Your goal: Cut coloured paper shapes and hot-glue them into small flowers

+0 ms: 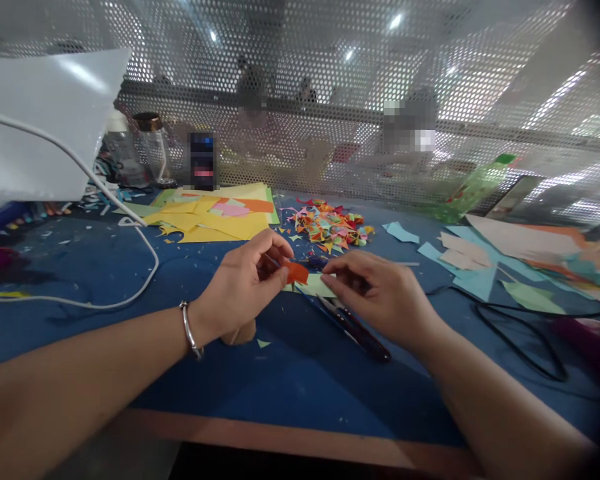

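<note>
Between the thumb and fingers of my left hand [253, 283] is a small orange paper piece [297, 272]. My right hand [380, 287] is closed in a pinch, its fingertips at the edge of a pale green paper piece [314, 287]. Whether it grips that paper or something smaller, I cannot make out. Scissors [360, 333] with dark handles lie on the table below my right hand, blades towards the green paper. A brown roll-like object [240, 332] is partly hidden under my left wrist. Near it lies a small green scrap [263, 344].
Behind my hands sits a heap of colourful paper scraps [333, 223]. Yellow sheets [205, 220] are stacked at back left, by two bottles and a phone [203, 160]. A white cable [153, 267] loops left; a black cable [520, 333] and blue paper [480, 280] lie right.
</note>
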Tool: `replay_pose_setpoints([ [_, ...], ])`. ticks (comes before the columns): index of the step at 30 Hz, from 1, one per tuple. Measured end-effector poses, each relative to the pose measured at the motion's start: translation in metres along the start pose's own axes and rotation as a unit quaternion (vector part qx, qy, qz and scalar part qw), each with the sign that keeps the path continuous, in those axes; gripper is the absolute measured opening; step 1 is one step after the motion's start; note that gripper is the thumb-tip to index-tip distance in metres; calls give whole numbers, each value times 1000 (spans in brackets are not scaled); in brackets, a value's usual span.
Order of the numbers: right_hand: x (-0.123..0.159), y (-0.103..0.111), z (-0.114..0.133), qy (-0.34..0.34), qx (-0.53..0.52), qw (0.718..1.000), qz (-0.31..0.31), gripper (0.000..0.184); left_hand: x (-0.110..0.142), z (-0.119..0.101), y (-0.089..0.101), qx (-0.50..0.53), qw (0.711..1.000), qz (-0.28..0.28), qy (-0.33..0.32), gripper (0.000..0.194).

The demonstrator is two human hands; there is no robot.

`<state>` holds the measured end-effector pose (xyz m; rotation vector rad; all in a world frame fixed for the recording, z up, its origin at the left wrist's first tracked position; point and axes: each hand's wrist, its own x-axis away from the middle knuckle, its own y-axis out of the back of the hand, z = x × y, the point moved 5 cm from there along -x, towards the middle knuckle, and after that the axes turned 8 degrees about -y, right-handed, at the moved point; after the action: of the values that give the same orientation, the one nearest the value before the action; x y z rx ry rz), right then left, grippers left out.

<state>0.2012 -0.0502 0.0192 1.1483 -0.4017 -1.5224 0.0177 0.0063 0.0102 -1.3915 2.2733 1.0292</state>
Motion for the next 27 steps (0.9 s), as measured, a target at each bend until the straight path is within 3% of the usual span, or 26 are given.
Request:
replay_pose_setpoints([
  [6, -7, 17, -58, -169, 157, 972, 54, 22, -3, 5, 3, 27, 999, 9, 33, 2],
  [12, -5, 12, -90, -240, 192, 945, 113, 29, -4, 14, 7, 28, 998, -12, 56, 5],
  [18, -8, 4, -101, -301, 84, 940, 136, 31, -5, 17, 11, 39, 997, -36, 57, 6],
  [27, -7, -2, -97, -391, -163, 897, 128, 29, -6, 18, 16, 65, 993, -60, 75, 7],
])
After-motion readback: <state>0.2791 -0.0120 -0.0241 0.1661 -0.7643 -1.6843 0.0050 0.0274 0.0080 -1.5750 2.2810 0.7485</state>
